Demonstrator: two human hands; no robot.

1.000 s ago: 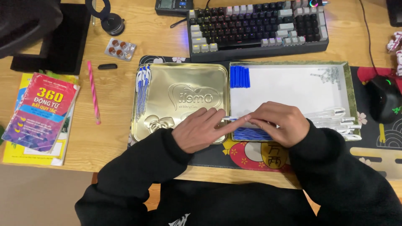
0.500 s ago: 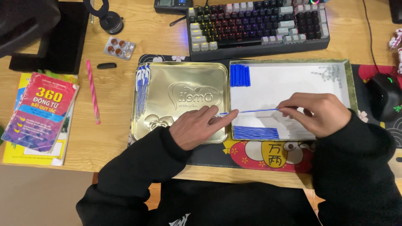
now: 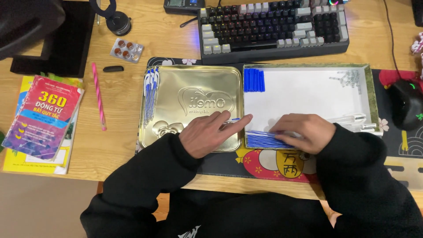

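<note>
Gold-coloured, the square embossed metal tin lid (image 3: 191,105) is lying on the wooden bench (image 3: 167,39), with assembled blue-and-white pens (image 3: 150,94) lined along its left edge. Over its near right corner, the left hand (image 3: 211,134) is pinching a thin blue pen refill (image 3: 232,120), forefinger stretched right. Further right, the right hand (image 3: 304,132) is resting half-curled, fingers pressing a row of blue refills (image 3: 264,140) in the white-lined shallow box (image 3: 308,90), near edge.
</note>
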